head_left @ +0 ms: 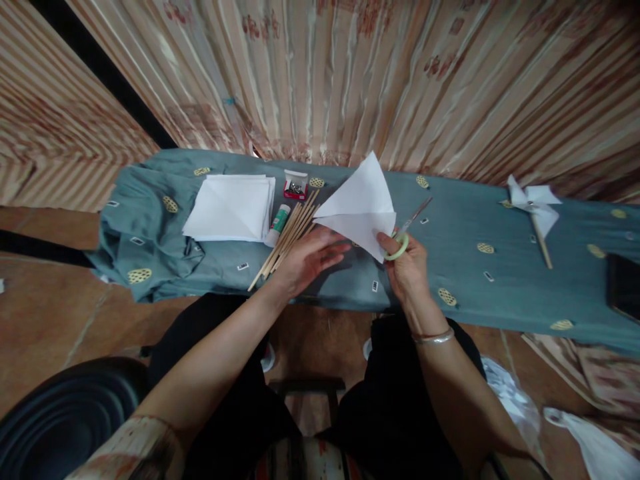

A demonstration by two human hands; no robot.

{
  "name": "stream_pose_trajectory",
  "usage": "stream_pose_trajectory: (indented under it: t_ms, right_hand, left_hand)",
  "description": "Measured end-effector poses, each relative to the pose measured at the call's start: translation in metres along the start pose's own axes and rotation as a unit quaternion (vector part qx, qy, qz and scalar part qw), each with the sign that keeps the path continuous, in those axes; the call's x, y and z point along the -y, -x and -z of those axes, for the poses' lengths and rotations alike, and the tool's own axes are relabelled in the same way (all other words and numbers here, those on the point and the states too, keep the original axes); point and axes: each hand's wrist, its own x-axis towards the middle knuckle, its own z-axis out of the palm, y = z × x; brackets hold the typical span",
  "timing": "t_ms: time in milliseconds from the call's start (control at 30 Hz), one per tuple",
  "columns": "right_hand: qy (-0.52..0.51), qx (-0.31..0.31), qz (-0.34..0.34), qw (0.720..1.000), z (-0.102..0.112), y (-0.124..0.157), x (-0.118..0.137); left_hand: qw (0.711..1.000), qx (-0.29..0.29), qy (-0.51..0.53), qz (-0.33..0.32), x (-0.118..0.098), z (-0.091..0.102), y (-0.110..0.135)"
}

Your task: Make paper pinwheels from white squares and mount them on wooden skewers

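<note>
A folded sheet of white paper (357, 200) is held up over the table's middle, its crease running across it. My right hand (407, 267) is closed on the paper's lower right corner, thumb on top. The same hand carries scissors (397, 247) with pale green handles, blades pointing away to the upper right. My left hand (313, 259) is just below the paper's left part, palm turned inward and fingers stretched out, gripping nothing. Beside it lies a bundle of thin wooden sticks (289, 237), partly covered by that hand.
A stack of white paper (230, 208), a glue stick (278, 225) and a small red box of metal pins (296, 185) are on the left. A paper pinwheel (535, 207) on a stick and a dark phone-like object (624, 285) lie right. Behind the cloth-covered table hangs a curtain (325, 80).
</note>
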Motion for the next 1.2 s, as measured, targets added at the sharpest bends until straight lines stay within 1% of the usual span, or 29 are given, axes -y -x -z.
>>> stream_pose_trajectory:
  t_ms: [67,100,200,300,400,500,567,633,700,767,833,967,1067,1200]
  right_hand:
    - [0.015,0.012,0.003,1.0,-0.006,0.002,-0.001]
    - [0.027,0.016,0.002,1.0,-0.01,0.004,-0.003]
    - [0.059,0.025,-0.008,0.998,-0.019,0.009,-0.006]
    - [0.088,0.045,-0.014,0.995,-0.022,0.013,-0.006]
    - [0.126,0.104,-0.027,0.986,-0.015,0.017,-0.002]
    - [0.149,0.193,-0.086,0.966,-0.004,0.026,0.002]
    - [0.161,0.258,-0.126,0.944,0.002,0.032,0.005]
    - [0.176,0.311,-0.143,0.923,0.007,0.037,0.008]
    - [0.187,0.348,-0.145,0.907,0.011,0.041,0.01]
    - [0.194,0.372,-0.146,0.896,0.014,0.044,0.012]
    - [0.204,0.385,-0.149,0.887,0.016,0.044,0.013]
    - [0.222,0.399,-0.151,0.876,0.016,0.045,0.013]
    - [0.223,0.404,-0.148,0.875,0.015,0.044,0.013]
    - [0.224,0.399,-0.144,0.878,0.012,0.042,0.014]
  left_hand:
    - [0.998,-0.003,-0.062,0.009,0.007,-0.003,-0.001]
    - [0.996,-0.018,-0.082,0.004,0.011,-0.004,-0.001]
    - [0.989,-0.089,-0.108,-0.053,0.019,-0.004,-0.005]
    - [0.976,-0.132,-0.137,-0.105,0.017,0.001,-0.01]
    - [0.956,-0.168,-0.175,-0.164,0.004,0.009,-0.013]
    - [0.947,-0.191,-0.176,-0.188,-0.01,0.017,-0.015]
    - [0.948,-0.196,-0.169,-0.184,-0.016,0.021,-0.015]
    - [0.951,-0.191,-0.168,-0.178,-0.019,0.024,-0.014]
    - [0.951,-0.182,-0.169,-0.183,-0.02,0.025,-0.014]
    - [0.95,-0.176,-0.169,-0.195,-0.02,0.026,-0.014]
    - [0.95,-0.172,-0.166,-0.202,-0.019,0.026,-0.014]
    - [0.951,-0.176,-0.177,-0.182,-0.018,0.023,-0.012]
    - [0.95,-0.174,-0.191,-0.173,-0.016,0.018,-0.011]
    - [0.948,-0.171,-0.202,-0.179,-0.012,0.013,-0.009]
